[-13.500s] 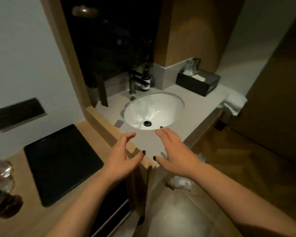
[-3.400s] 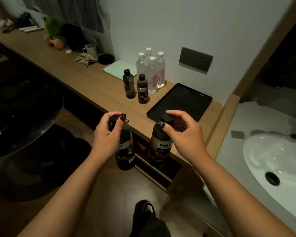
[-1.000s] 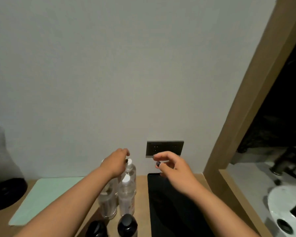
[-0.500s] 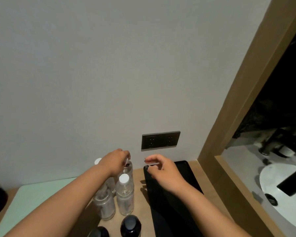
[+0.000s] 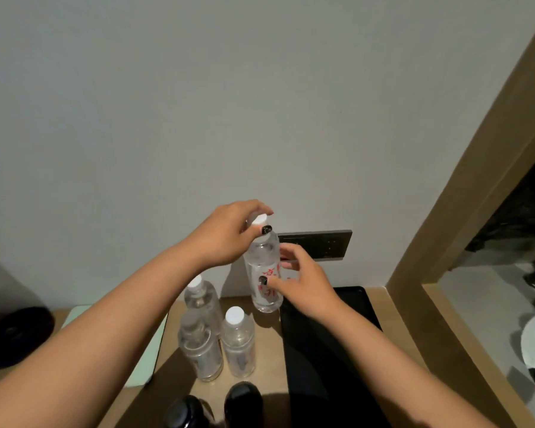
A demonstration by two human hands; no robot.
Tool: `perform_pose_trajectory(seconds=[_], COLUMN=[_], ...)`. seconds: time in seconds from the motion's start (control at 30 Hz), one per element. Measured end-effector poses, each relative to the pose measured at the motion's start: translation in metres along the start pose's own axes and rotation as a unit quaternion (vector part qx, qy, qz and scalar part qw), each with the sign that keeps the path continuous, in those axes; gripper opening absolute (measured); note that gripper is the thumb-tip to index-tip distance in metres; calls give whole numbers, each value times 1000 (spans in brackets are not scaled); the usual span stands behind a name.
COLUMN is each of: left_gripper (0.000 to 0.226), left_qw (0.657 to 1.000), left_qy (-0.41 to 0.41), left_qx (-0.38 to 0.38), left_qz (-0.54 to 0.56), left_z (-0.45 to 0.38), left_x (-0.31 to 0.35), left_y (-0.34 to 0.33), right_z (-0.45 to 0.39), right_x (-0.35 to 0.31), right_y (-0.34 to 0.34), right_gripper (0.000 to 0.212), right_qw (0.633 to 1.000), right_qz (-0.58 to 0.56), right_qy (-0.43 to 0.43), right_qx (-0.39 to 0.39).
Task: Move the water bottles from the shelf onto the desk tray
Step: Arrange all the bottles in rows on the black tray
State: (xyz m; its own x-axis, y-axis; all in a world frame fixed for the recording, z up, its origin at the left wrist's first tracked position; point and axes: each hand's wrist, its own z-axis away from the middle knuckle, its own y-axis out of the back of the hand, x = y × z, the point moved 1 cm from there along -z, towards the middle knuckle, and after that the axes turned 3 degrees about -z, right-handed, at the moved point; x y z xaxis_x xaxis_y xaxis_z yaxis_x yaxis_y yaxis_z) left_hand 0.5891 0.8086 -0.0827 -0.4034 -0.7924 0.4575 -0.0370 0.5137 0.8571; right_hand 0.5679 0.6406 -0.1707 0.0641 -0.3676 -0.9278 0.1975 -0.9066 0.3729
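Left hand (image 5: 226, 234) grip pinching white cap of clear plastic water bottle (image 5: 263, 270), right hand (image 5: 303, 287) grip clamped round its body, raised beside flat black tray (image 5: 359, 307)

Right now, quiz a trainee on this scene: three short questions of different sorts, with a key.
1. True or false: the black tray already holds a bottle.
2. Which hand grips the white cap of the lifted clear bottle? A) left hand B) right hand
3. How many other white-capped clear bottles are visible on the desk?

Key: 1 false; 2 A; 3 at least two, with a third possibly hidden behind.
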Motion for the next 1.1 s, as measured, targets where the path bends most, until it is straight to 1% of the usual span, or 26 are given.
perform_pose_trajectory(seconds=[0.07,0.13,0.23,0.4,0.5,0.6,0.73,0.83,0.97,1.03,1.1], left_gripper=[32,33,36,54,58,54,43,43,49,49,48], left_qw=[1000,999,998,989,990,991,984,973,962,961,960], left_qy=[-10,-17,-17,66,87,98,131,169,216,238,266], left_qx=[5,1,-19,-27,-60,-88,-88,-82,-98,-102,-81], left_qz=[20,40,64,132,97,21,-84,-135,-137,-100,-35], left_z=[-6,-12,-22,-32,-25,-12,15,31,48,56,62], left_x=[13,23,30,18,0,-27,-73,-102,-124,-129,-132], left_y=[-4,-15,-39,-75,-90,-95,-86,-77,-74,-78,-80], right_z=[-4,-8,-13,-21,-29,-37,-38,-39,-43,-43,-40], right_x=[-1,3,22,66,92,111,124,129,131,130,128], right_y=[8,19,32,44,47,46,44,43,47,50,54], right_gripper=[67,67,68,67,65,66,62,62,62,68,77], right_qw=[1000,1000,1000,999,994,992,992,990,990,988,986], right_qz=[-17,-10,16,11,-5,-7,-27,-45,-38,-33,-32], right_qy=[13,27,14,-43,-97,-111,-100,-113,-130,-147,-160], right_qx=[5,12,6,31,46,53,67,66,47,38,37])
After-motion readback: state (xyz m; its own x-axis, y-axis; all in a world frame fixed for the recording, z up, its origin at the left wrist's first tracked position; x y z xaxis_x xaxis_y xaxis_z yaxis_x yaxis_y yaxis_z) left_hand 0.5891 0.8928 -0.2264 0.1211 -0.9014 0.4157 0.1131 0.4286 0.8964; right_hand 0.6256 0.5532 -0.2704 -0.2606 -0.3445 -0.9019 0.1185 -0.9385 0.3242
